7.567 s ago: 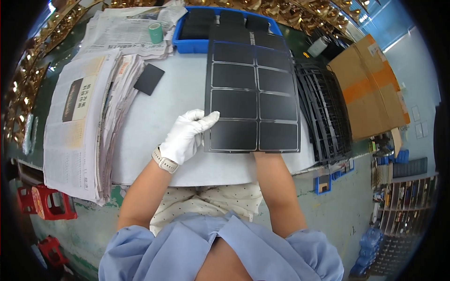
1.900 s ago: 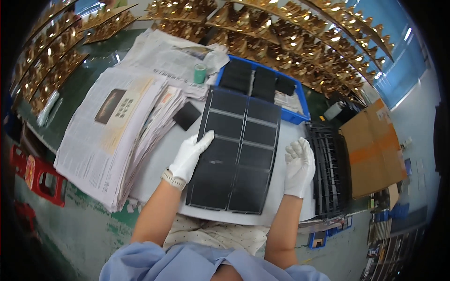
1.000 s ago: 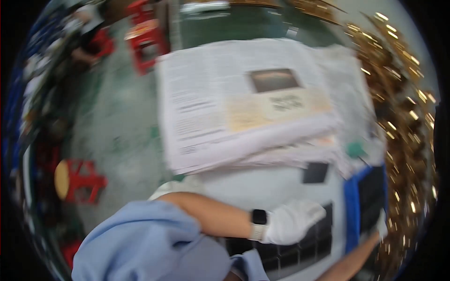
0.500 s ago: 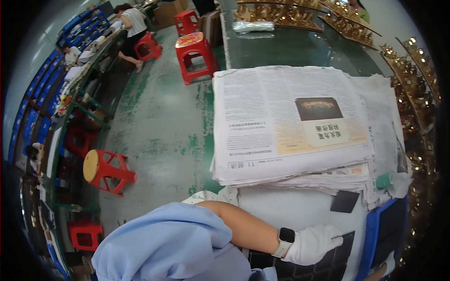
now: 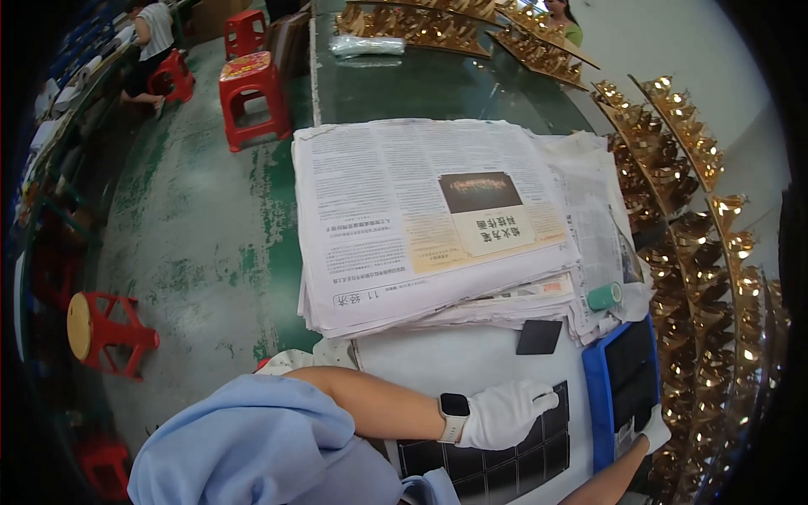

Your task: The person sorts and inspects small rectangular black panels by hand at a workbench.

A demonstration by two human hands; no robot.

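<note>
My left hand (image 5: 507, 415), white-gloved with a watch at the wrist, rests over a grid of black square pieces (image 5: 497, 470) on a pale work surface (image 5: 438, 370). Its fingers stretch toward the grid's upper right corner, and nothing is visibly held. At the right, my right hand (image 5: 656, 429), also gloved, is at the right side of a blue tray (image 5: 595, 404) containing black pieces (image 5: 631, 362). How those fingers are bent is too small to make out. One loose black square (image 5: 539, 337) lies beyond the grid.
A thick stack of newspapers (image 5: 379, 295) covers the table's middle, with a green roll (image 5: 604, 296) at its right. Racks of shiny gold parts (image 5: 673, 210) line the right and far sides. Red stools (image 5: 255, 101) stand on the floor at left, and people sit or stand farther off.
The view has shifted right, so most things sit farther left in it. My right hand and forearm have come more fully into view beside the blue tray. My left hand stays on the grid.
</note>
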